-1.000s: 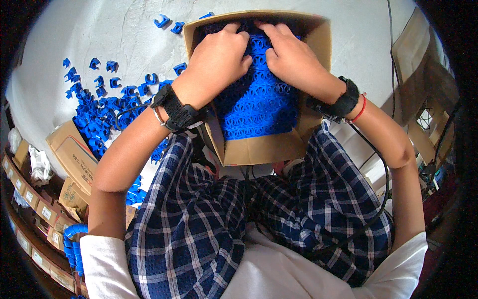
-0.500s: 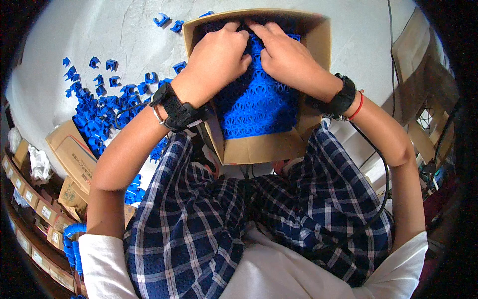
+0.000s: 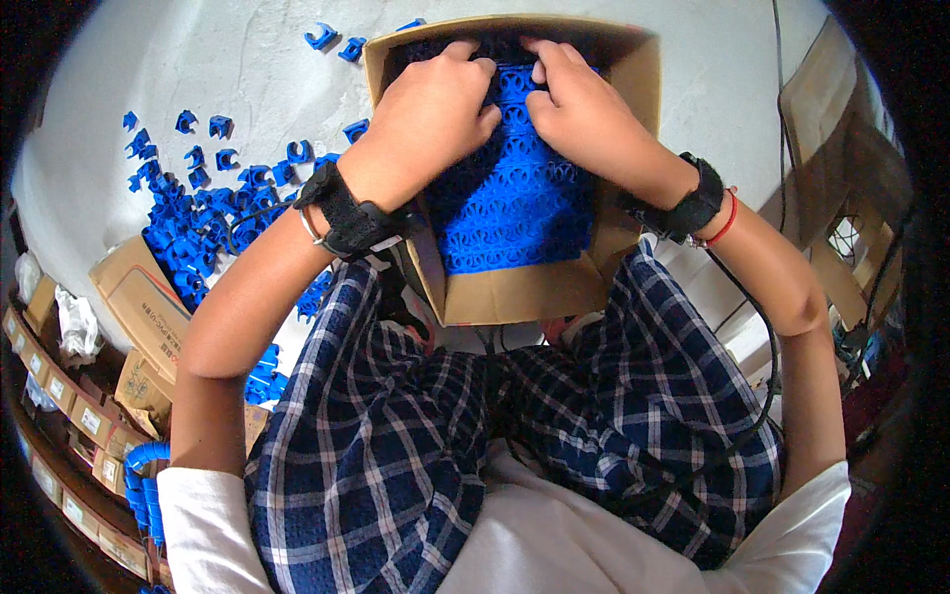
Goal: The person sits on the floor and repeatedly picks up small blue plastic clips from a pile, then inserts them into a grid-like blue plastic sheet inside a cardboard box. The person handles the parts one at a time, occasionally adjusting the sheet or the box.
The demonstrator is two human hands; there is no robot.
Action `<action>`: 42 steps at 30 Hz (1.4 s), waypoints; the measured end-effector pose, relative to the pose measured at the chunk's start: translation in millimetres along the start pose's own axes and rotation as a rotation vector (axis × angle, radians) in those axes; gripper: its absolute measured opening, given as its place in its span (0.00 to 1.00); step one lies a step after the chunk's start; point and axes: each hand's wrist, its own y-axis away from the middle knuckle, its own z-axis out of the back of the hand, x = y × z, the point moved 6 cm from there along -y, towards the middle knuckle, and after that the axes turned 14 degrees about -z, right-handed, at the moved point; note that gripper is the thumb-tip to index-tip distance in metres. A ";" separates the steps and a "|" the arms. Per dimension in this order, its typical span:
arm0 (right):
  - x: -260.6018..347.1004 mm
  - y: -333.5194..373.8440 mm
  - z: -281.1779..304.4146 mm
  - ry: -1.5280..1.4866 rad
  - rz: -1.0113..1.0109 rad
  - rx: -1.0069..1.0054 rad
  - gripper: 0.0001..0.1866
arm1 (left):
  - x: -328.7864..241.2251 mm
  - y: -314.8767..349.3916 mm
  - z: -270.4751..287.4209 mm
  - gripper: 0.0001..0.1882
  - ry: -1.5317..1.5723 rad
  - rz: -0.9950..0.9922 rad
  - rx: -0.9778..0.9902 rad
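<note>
A cardboard box (image 3: 524,300) stands in front of me, lined with neat rows of blue plastic pipe clips (image 3: 510,223). Both hands reach over its far part. My left hand (image 3: 432,107) is bent, its fingers curled down among the clips near the far wall; what the tips hold, if anything, is hidden. To its right, my right hand (image 3: 586,111) points its forefinger toward the far rows, with the thumb apart and no clip visible in it. A strip of clips shows between the two hands. Shadow darkens the box's far end.
Loose blue clips (image 3: 193,223) lie heaped on the pale floor at the left, a few scattered farther off. An opened carton flap (image 3: 143,297) leans by the heap. Small boxes (image 3: 91,421) line the left edge. A black cable (image 3: 770,346) hangs by my right arm.
My right hand has shifted slightly to the right, away from the left hand, uncovering more clips between them. The left hand and box stay nearly still.
</note>
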 end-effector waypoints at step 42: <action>4.3 -5.9 7.8 0.339 0.114 -0.069 0.24 | 2.8 1.1 -1.0 0.17 0.024 0.013 -0.022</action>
